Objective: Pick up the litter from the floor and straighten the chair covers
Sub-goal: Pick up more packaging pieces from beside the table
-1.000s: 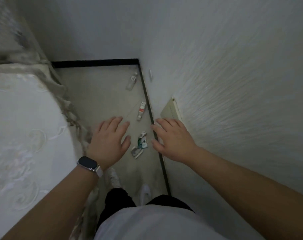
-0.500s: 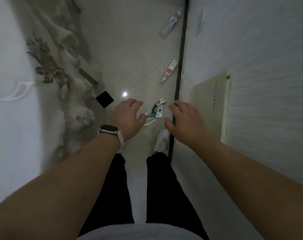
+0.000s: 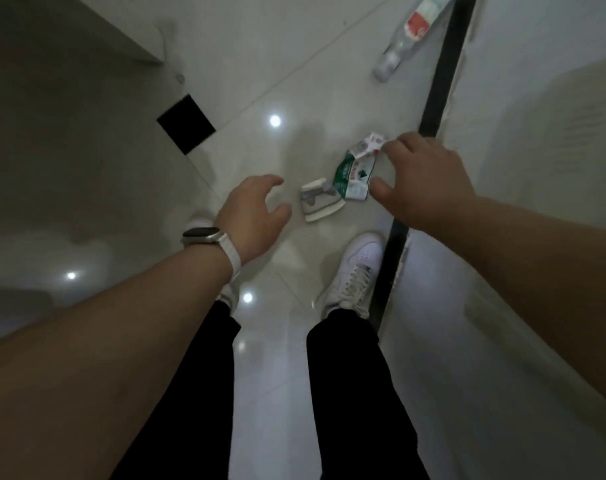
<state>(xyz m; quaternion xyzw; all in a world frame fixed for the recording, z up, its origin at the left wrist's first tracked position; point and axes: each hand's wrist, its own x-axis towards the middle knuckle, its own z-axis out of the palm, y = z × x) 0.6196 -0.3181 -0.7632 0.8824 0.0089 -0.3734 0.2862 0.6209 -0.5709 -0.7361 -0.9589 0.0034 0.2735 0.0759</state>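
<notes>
A crumpled green-and-white carton [image 3: 355,168] lies on the pale tiled floor near the wall. A small white folded piece of litter [image 3: 317,199] rests just left of it. My right hand [image 3: 422,183] hovers over the carton's right side, fingers spread, forefinger at its top flap and thumb at its lower corner. My left hand [image 3: 251,218], with a watch on the wrist, is open a short way left of the white piece. A clear plastic bottle with a red label [image 3: 407,36] lies farther along the wall.
A black skirting strip [image 3: 436,95] runs along the white wall at the right. My feet in white shoes [image 3: 355,271] stand just below the litter. A black floor square [image 3: 186,124] and a draped furniture base [image 3: 69,64] are at the left.
The view has dropped much closer to the floor. Both hands have come down to the litter, the right one now reaching the carton's edge.
</notes>
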